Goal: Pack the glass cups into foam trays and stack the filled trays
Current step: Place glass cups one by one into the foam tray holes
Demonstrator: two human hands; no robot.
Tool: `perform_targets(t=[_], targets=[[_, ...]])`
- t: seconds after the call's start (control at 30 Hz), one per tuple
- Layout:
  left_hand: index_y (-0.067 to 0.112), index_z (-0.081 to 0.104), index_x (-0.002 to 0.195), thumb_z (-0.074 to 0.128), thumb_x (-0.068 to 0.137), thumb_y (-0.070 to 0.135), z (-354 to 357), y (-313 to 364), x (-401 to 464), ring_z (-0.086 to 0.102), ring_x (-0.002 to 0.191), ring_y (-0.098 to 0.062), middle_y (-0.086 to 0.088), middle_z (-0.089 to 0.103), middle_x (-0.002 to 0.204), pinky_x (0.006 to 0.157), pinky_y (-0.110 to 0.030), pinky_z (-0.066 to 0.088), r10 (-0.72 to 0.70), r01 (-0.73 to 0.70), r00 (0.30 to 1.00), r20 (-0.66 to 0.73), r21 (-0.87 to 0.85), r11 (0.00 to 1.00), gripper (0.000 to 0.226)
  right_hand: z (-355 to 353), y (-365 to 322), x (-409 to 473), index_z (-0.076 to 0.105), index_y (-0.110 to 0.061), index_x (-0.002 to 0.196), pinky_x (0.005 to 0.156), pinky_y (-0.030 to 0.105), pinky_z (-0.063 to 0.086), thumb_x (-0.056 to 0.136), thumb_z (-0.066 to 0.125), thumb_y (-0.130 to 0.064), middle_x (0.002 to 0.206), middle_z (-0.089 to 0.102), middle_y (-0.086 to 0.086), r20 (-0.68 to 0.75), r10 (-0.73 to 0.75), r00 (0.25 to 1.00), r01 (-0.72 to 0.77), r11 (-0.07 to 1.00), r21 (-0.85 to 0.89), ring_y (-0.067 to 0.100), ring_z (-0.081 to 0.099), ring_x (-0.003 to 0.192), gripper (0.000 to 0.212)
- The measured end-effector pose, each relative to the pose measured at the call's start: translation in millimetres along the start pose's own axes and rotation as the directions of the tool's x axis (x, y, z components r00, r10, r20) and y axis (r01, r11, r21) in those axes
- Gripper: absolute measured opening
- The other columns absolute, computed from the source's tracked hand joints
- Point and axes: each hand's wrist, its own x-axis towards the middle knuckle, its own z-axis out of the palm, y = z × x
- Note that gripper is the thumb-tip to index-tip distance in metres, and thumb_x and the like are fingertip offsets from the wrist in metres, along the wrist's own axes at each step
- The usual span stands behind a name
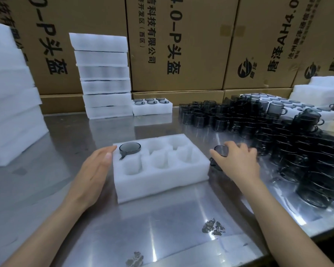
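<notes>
Foam tray [160, 182] at frame centre, braced by flat, open left hand [94, 170]; right hand [237, 160], fingers curled round glass cup [220, 151], probably bound for an empty pocket.

White six-pocket foam tray [160, 178] flat; one dark cup [130, 148] seated far-left.

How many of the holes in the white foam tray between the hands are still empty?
5. The foam tray has six holes in two rows. Only the far-left one holds a glass cup; the other two far holes and all three near ones are empty.
</notes>
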Motion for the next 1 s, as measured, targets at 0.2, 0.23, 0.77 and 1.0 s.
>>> perform_targets(t=[0.2,0.23,0.77,1.0], targets=[[0.045,0.050,0.121,0.024,0.086,0.063,1,6,-1,0.042,0.124,0.004,0.026,0.049,0.126,0.107,-0.024,0.029,-0.012,0.012,1.000,0.015,-0.008,1.000,0.046,-2,-5,10,0.049,-0.029,0.131,0.086,0.038,0.045,0.084,0.060,-0.050,0.124,0.059,0.001,-0.102,-0.075,0.992,0.094,0.975,0.203,0.028,0.051,0.117,0.053],[0.046,0.049,0.121,0.024,0.086,0.062,1,8,-1,0.041,0.124,0.005,0.026,0.049,0.126,0.107,-0.025,0.028,-0.007,0.007,1.000,0.022,-0.006,1.000,0.045,-4,-10,8,0.049,-0.030,0.131,0.087,0.037,0.045,0.083,0.062,-0.048,0.123,0.059,-0.002,-0.204,-0.107,0.973,0.162,0.948,0.274,0.025,0.051,0.115,0.053],[0.044,0.039,0.127,0.020,0.089,0.058,1,19,-1,0.030,0.129,0.010,0.026,0.041,0.134,0.106,-0.010,0.017,0.067,-0.080,0.994,0.085,0.165,0.983,0.045,26,-132,4,0.055,-0.033,0.129,0.078,0.023,0.035,0.080,0.067,-0.048,0.115,0.062,-0.008,-0.091,-0.556,0.826,0.537,0.727,0.429,0.013,0.055,0.106,0.052],[0.037,0.042,0.135,0.017,0.088,0.059,5,21,-3,0.026,0.127,0.014,0.031,0.035,0.135,0.101,-0.001,0.012,0.078,-0.095,0.992,0.096,0.188,0.977,0.056,26,-127,1,0.060,-0.039,0.121,0.065,0.010,0.031,0.075,0.069,-0.046,0.104,0.061,-0.014,-0.049,-0.550,0.834,0.501,0.718,0.484,0.002,0.050,0.091,0.047]])
